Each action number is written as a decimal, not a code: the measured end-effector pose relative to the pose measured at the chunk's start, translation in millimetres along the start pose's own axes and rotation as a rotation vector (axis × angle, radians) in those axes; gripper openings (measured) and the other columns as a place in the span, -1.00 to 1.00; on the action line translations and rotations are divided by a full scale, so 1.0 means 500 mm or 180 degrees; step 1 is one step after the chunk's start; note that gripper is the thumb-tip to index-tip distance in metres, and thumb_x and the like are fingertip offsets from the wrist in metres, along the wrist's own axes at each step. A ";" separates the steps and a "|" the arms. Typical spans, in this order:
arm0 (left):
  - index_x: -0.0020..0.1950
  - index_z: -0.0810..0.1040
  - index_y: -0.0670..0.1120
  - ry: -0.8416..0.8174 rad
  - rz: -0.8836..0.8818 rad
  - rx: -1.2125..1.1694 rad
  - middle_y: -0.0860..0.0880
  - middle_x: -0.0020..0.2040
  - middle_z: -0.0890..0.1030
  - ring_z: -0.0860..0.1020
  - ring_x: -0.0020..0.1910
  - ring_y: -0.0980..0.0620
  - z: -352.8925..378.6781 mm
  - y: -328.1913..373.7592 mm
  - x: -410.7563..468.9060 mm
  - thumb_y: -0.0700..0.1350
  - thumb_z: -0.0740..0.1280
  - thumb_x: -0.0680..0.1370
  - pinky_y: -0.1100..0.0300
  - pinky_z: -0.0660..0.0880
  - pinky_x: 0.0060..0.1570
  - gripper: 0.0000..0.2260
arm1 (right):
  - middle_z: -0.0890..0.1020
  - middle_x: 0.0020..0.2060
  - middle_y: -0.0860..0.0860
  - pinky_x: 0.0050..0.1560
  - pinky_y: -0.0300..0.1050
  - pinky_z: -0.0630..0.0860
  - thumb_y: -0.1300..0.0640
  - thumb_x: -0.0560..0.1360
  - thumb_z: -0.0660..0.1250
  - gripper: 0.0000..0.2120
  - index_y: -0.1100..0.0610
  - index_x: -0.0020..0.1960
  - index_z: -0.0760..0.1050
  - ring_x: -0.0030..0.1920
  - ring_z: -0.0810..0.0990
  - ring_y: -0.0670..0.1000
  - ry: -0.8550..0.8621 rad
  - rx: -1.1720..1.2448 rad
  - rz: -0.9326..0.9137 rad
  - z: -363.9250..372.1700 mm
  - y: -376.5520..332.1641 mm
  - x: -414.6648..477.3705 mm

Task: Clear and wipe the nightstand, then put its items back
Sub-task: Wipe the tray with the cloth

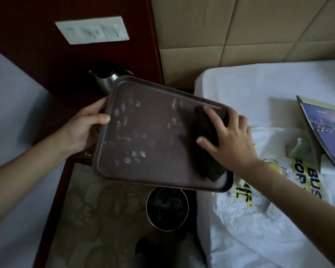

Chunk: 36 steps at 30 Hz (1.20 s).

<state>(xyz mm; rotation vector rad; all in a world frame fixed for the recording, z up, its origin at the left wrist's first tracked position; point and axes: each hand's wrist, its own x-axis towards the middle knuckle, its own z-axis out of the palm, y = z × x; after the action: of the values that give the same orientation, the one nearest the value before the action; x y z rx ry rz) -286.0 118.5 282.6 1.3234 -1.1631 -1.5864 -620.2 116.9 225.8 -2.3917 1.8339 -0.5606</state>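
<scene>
A brown rectangular tray (pixel 143 136) with whitish water marks is held in the air above the floor and a bin. My left hand (pixel 83 128) grips its left edge, thumb on top. My right hand (pixel 230 140) presses a dark cloth (pixel 205 136) flat against the tray's right side with spread fingers. Behind the tray, a steel kettle (pixel 106 81) stands on the dark wooden nightstand (pixel 70 89), mostly hidden by the tray.
A round waste bin (pixel 167 207) stands on the patterned carpet below the tray. On the white bed (pixel 259 82) at right lie a blue booklet (pixel 329 132), a printed plastic bag (pixel 307 180) and small items. A wall switch plate (pixel 92 29) sits above the nightstand.
</scene>
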 end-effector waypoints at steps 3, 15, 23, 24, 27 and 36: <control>0.23 0.53 0.08 -0.0020 0.0039 -0.0232 0.04 -0.09 0.68 0.66 -0.17 0.11 -0.047 0.001 -0.080 -0.39 0.08 0.50 0.25 0.62 -0.20 -0.50 | 0.35 0.30 0.31 -0.04 0.22 0.51 -0.33 0.33 0.26 -0.26 -0.04 0.43 0.23 0.03 0.45 0.37 -0.0269 0.0022 -0.0358 0.018 -0.065 -0.048; 0.27 0.48 0.06 -0.0013 0.0289 -0.0386 0.01 -0.08 0.67 0.66 -0.15 0.07 -0.181 0.014 -0.338 -0.39 0.13 0.37 0.20 0.63 -0.17 -0.44 | 0.30 0.38 0.16 0.14 0.17 0.41 -0.17 0.44 0.23 -0.52 -0.04 0.31 0.36 0.20 0.36 0.30 0.0340 0.0268 -0.0995 -0.025 -0.406 -0.114; 0.26 0.51 0.08 0.0117 0.0386 -0.0565 0.01 -0.10 0.68 0.66 -0.16 0.05 -0.247 0.043 -0.441 -0.38 0.17 0.33 0.19 0.63 -0.20 -0.41 | 0.22 0.40 0.20 0.23 0.16 0.34 -0.01 0.54 0.22 -0.54 0.04 0.42 0.29 0.28 0.26 0.32 0.0274 0.0849 -0.0130 -0.081 -0.572 -0.051; 0.33 0.45 0.03 0.0091 0.0378 -0.0529 0.00 -0.08 0.68 0.66 -0.15 0.05 -0.246 0.049 -0.442 -0.38 0.17 0.33 0.18 0.63 -0.19 -0.39 | 0.25 0.39 0.21 0.18 0.16 0.37 -0.01 0.53 0.25 -0.54 0.04 0.40 0.32 0.24 0.29 0.33 0.0377 0.0896 -0.0388 -0.091 -0.619 -0.046; 0.40 0.35 -0.02 -0.0037 0.0437 -0.0445 -0.02 -0.02 0.67 0.66 -0.09 0.02 -0.254 0.069 -0.453 -0.38 0.16 0.36 0.16 0.63 -0.12 -0.38 | 0.41 0.31 0.22 0.00 0.11 0.47 -0.04 0.47 0.29 -0.55 0.04 0.33 0.42 0.06 0.43 0.31 0.0688 0.0599 -0.1477 -0.119 -0.715 -0.060; 0.25 0.51 0.10 0.0039 0.0791 -0.0276 0.02 -0.13 0.70 0.68 -0.22 0.05 -0.337 0.145 -0.532 -0.36 0.33 0.26 0.16 0.64 -0.22 -0.38 | 0.32 0.33 0.35 0.08 0.23 0.47 0.01 0.52 0.20 -0.57 0.08 0.37 0.36 0.17 0.41 0.39 0.0887 0.0053 -0.0987 -0.156 -0.582 -0.017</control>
<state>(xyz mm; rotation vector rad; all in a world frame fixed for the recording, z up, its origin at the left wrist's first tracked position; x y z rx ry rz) -72.3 316.2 422.5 1.0858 -1.1877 -1.4295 -380.5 219.4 377.3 -2.7226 1.5384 -0.9764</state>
